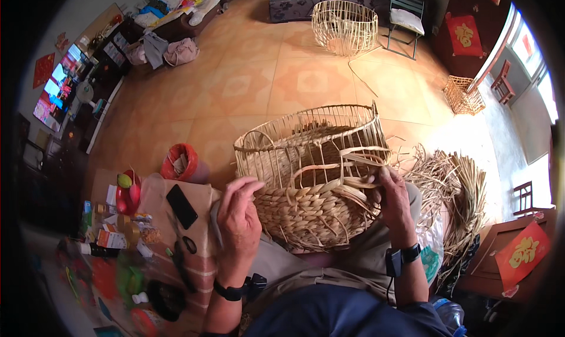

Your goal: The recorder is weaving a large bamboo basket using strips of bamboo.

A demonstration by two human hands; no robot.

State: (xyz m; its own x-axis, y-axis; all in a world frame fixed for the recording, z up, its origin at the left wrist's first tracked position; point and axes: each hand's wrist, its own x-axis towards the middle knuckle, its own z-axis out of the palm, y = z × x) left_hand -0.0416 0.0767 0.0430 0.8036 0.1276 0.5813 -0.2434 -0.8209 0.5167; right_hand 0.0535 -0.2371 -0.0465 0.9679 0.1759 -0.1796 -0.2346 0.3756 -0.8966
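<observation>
A half-woven straw basket [312,213] rests tilted across my lap. Its lower wall is thick braided straw, and above that bare ribs rise to a round rim. My left hand [238,216] is beside the basket's left side, fingers stretched out, with nothing visible in it. On the right, my right hand [393,198] has thumb and fingers pinched on straw strands [359,190] that trail from the woven edge. Its fingertips partly hide the strands. Several loose straw ends stick out along the basket's wall.
A bundle of dry straw [462,190] lies right of my knee. To the left, a cloth-covered table carries a phone [182,206], scissors [187,243] and packages; a red-lined bin [179,162] stands behind it. Farther off are a bare basket frame [344,28] and a folding chair [406,22].
</observation>
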